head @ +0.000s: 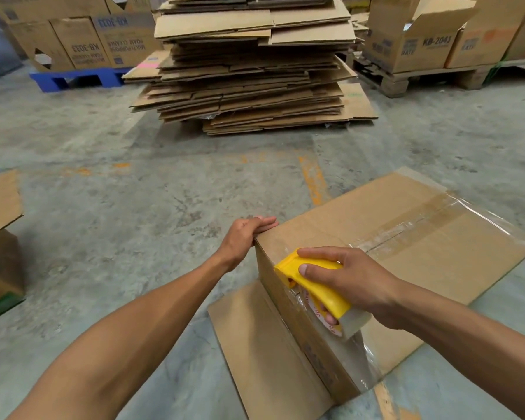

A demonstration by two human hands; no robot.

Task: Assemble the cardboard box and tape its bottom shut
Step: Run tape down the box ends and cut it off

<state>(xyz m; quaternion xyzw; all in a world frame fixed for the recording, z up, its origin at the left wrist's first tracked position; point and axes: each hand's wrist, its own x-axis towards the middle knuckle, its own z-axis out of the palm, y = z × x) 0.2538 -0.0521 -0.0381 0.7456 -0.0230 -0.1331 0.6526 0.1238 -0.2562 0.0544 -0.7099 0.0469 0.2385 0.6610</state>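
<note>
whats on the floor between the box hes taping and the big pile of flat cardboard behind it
Nothing stands there: in the head view only bare concrete floor with worn orange paint marks separates the cardboard box from the stack of flattened cardboard.

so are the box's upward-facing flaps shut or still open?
Shut. The cardboard box has its upward flaps folded flat, with clear tape along the centre seam. The flaps at floor level are spread open.

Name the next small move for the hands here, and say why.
Probably tear the tape off: the right hand holds the yellow tape dispenser over the box edge, tape already covers the seam, and the left hand steadies the corner.
</note>
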